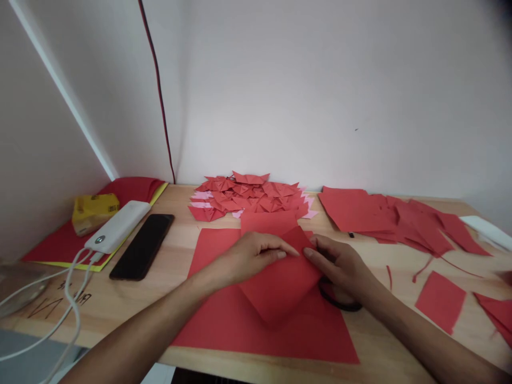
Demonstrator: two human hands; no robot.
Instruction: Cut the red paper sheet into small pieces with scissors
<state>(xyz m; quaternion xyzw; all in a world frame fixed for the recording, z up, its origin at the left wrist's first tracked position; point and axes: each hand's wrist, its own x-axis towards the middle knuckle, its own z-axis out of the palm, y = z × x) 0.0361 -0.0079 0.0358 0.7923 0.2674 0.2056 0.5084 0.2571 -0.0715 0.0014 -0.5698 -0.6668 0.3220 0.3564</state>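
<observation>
Red paper (276,296) is held up on a tilt over a bigger red sheet (256,338) on the wooden table (182,245). The right hand (340,266) pinches it near one edge with thumb and finger. The left hand (253,257) lies over it, thumb and pointing finger near each other; I cannot tell if it grips. A dark loop (344,305) is just under the right hand. The paper looks light, thin and a bit stiff. It should fold easily, but a hard tug could rip it. A soft pinch at an edge or corner seems best.
</observation>
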